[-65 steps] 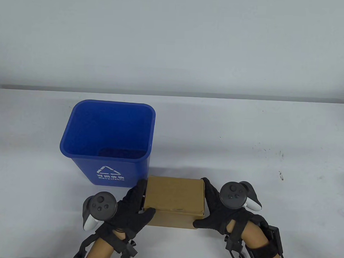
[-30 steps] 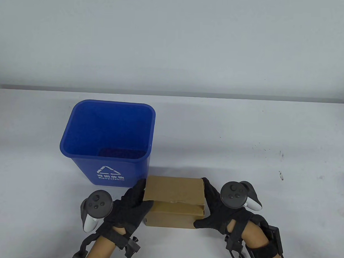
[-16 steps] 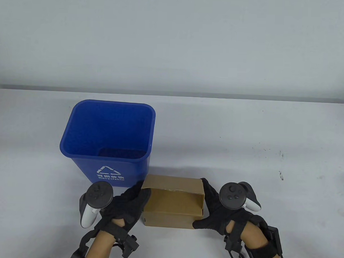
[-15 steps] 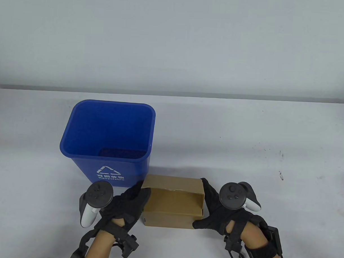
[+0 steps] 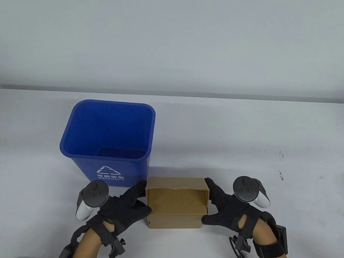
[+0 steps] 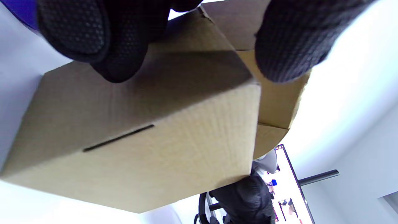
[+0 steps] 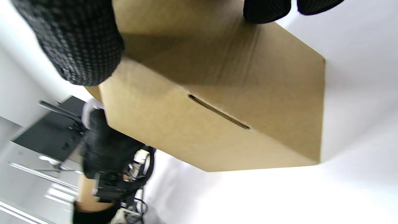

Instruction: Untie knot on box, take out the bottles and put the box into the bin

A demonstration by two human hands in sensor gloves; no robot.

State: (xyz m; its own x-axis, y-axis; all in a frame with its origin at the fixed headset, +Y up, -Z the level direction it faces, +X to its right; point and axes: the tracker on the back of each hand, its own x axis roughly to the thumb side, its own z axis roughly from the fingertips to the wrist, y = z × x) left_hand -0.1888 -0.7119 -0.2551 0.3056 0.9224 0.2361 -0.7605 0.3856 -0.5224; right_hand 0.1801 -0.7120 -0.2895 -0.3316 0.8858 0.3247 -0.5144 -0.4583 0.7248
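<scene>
I have the cardboard box [image 5: 174, 211] clasped between my two hands, just in front of the blue recycling bin [image 5: 108, 141] on the desk [image 5: 245, 137]. My left hand [image 5: 127, 206] wraps the left end, thumb curled on the front corner; my right hand [image 5: 228, 210] cups the right end, thumb at the lower front corner. The lid flap [image 5: 177, 184] stands open and I can't see any bottles inside from here. To do this well I should keep even pressure on both ends, lift the box level, and clear the bin's near rim before letting go.
</scene>
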